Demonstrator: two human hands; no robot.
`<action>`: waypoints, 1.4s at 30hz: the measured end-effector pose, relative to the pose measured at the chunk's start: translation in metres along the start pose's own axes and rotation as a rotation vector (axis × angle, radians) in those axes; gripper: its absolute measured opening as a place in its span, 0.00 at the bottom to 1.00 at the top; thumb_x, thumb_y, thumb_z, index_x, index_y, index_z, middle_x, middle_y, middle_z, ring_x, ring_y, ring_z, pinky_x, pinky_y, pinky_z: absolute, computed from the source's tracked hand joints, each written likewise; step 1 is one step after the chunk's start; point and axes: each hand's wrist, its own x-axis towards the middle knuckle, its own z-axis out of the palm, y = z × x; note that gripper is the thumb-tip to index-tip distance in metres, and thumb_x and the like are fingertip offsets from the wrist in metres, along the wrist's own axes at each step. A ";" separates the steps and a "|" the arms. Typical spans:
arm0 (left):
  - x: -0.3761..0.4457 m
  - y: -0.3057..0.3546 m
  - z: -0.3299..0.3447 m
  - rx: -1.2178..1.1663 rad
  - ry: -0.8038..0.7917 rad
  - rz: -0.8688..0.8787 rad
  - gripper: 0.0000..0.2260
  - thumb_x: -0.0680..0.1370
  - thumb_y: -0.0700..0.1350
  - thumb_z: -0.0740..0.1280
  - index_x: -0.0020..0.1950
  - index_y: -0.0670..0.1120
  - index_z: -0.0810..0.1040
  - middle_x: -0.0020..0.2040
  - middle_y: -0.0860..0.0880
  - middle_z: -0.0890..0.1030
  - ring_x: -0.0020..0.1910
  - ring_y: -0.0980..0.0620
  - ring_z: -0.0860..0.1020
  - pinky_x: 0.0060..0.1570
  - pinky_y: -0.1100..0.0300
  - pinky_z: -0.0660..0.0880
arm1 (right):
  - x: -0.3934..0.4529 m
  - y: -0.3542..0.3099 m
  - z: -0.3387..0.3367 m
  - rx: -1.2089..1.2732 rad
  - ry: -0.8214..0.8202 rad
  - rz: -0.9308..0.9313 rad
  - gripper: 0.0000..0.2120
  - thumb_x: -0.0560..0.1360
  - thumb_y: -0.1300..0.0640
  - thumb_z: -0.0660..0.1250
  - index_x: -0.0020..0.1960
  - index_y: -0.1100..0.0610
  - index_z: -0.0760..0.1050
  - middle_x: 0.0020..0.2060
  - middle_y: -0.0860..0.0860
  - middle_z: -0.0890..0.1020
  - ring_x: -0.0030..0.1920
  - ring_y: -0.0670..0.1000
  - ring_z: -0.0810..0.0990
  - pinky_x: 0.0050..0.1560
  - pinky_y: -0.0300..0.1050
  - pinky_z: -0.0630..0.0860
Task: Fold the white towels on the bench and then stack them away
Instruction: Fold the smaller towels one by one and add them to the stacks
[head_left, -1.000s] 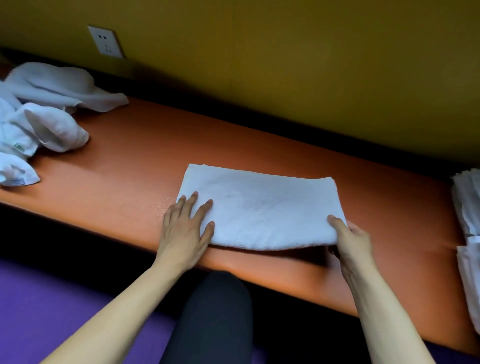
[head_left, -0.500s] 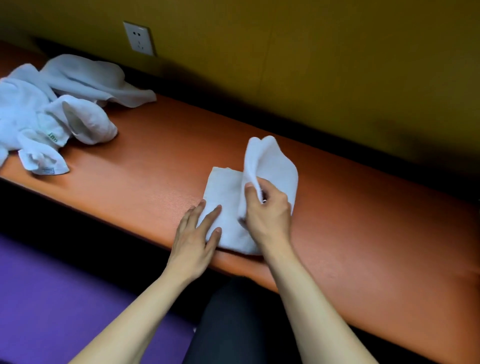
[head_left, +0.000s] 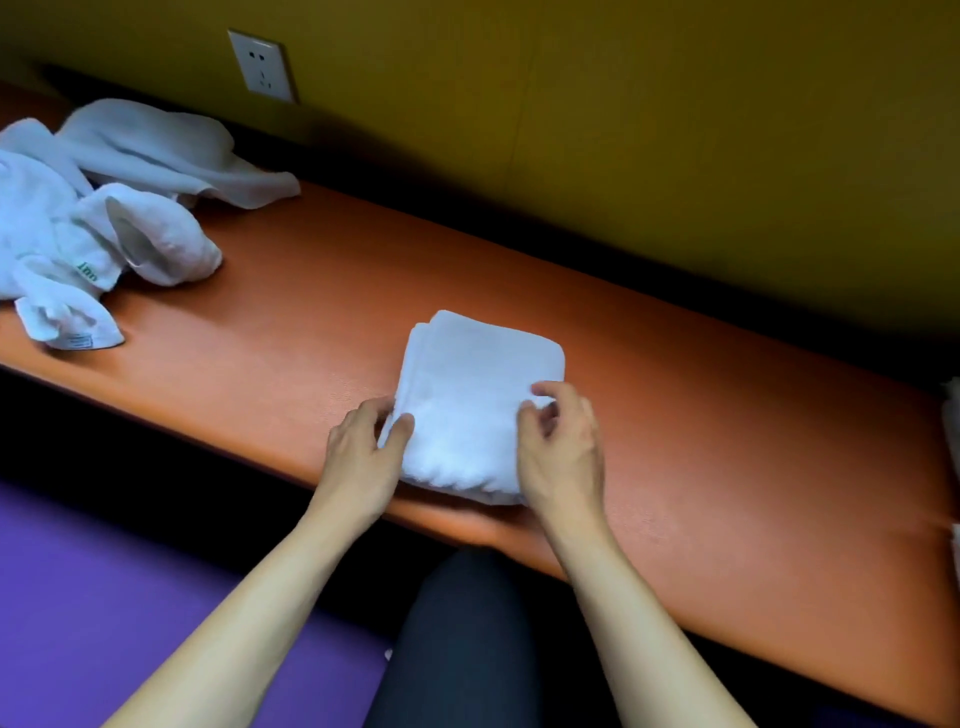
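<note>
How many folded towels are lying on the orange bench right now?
1 fully in view: the folded towel between both hands near the bench's front edge. White cloth cut off at the right edge may be more; I cannot tell.

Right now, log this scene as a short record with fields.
surface: orange bench
item in work: folded towel, lying flat near the bench's front edge
left hand: grips the towel's left edge, thumb on top
right hand: fingers curled on the towel's right side
waiting: pile of unfolded towels at the bench's left end
right edge: white cloth, mostly out of view
wall: power socket
</note>
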 end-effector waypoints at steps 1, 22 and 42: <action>-0.001 0.004 0.001 0.029 -0.012 -0.012 0.27 0.75 0.62 0.60 0.70 0.49 0.74 0.64 0.50 0.77 0.67 0.46 0.72 0.67 0.47 0.69 | 0.003 0.010 -0.006 -0.046 0.038 0.059 0.13 0.78 0.52 0.65 0.62 0.50 0.74 0.49 0.49 0.76 0.51 0.54 0.77 0.56 0.51 0.74; -0.054 0.120 0.107 -0.290 -0.151 -0.082 0.24 0.77 0.43 0.70 0.70 0.57 0.66 0.61 0.54 0.78 0.56 0.50 0.80 0.54 0.44 0.80 | 0.021 0.074 -0.151 0.576 -0.146 0.454 0.07 0.75 0.54 0.73 0.52 0.52 0.80 0.48 0.51 0.86 0.50 0.53 0.86 0.54 0.53 0.82; -0.180 0.264 0.286 -0.238 -0.604 0.352 0.38 0.67 0.45 0.72 0.70 0.72 0.62 0.63 0.64 0.79 0.62 0.63 0.78 0.54 0.52 0.80 | 0.021 0.197 -0.403 0.583 0.222 0.313 0.11 0.72 0.50 0.76 0.52 0.52 0.83 0.46 0.47 0.87 0.48 0.47 0.86 0.52 0.48 0.83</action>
